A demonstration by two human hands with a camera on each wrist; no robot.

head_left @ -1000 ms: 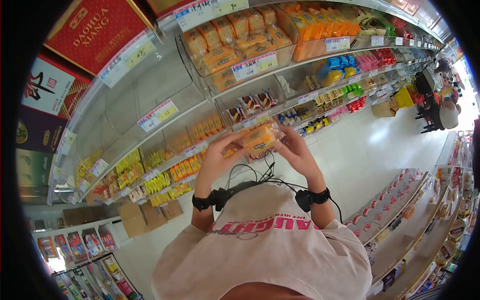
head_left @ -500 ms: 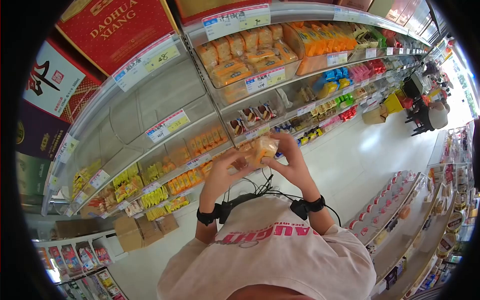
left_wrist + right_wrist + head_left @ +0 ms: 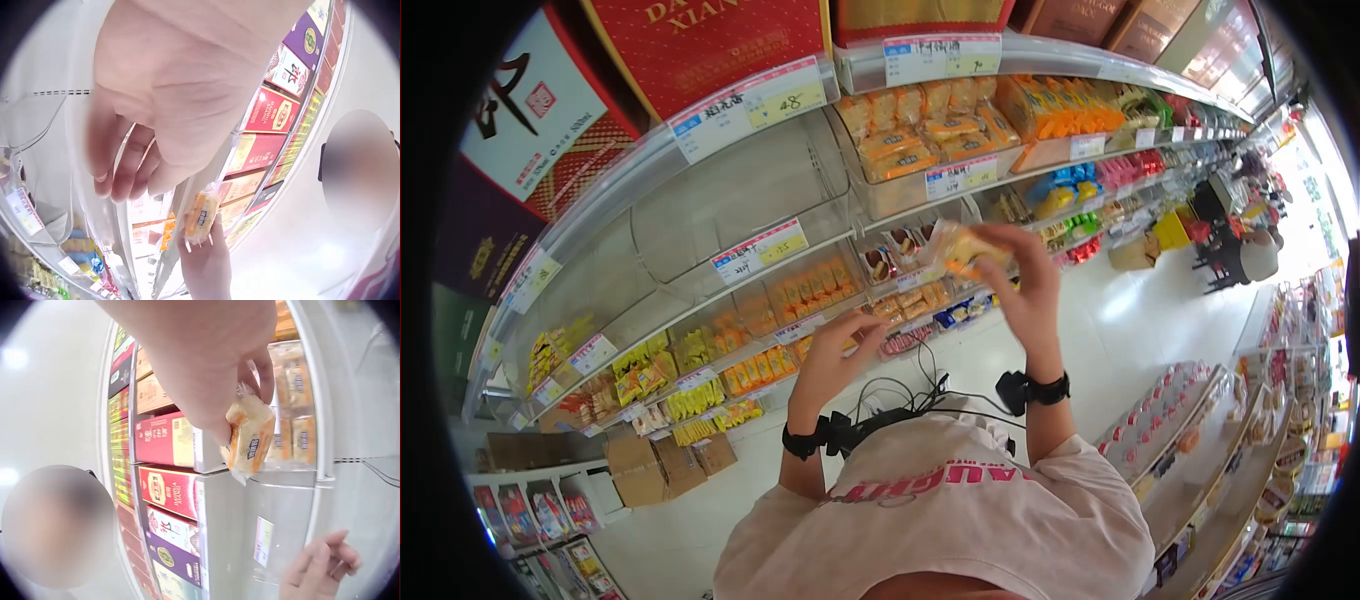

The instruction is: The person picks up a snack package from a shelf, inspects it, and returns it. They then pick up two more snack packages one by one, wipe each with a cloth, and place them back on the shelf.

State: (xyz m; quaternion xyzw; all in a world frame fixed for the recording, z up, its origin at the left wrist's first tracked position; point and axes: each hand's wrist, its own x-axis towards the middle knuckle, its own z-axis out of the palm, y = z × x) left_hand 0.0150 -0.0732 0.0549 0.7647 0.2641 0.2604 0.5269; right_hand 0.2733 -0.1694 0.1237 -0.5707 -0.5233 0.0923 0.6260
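Observation:
My right hand (image 3: 1028,285) pinches a small wrapped cake (image 3: 251,437) between thumb and fingers. The cake has an orange-and-clear wrapper with a dark label, and is held up in front of the shelves. Lower and to the left, my left hand (image 3: 830,360) is apart from the cake, its fingers loosely bent around nothing. In the left wrist view the left palm (image 3: 181,81) fills the top, with the cake beyond it. Similar orange-wrapped cakes (image 3: 897,150) fill a clear bin on the upper shelf, above the right hand.
A clear plastic bin (image 3: 730,185) with a price tag (image 3: 762,250) stands left of the cakes. Red gift boxes (image 3: 720,60) line the top shelf. Lower shelves hold yellow and orange snack packs (image 3: 645,372). Cardboard boxes (image 3: 637,465) lie on the floor; another shelf (image 3: 1200,470) stands to the right.
Both hands were at the cake one second ago. Since then the left hand has come away, and the right hand has carried the cake up and right. The view has shifted slightly.

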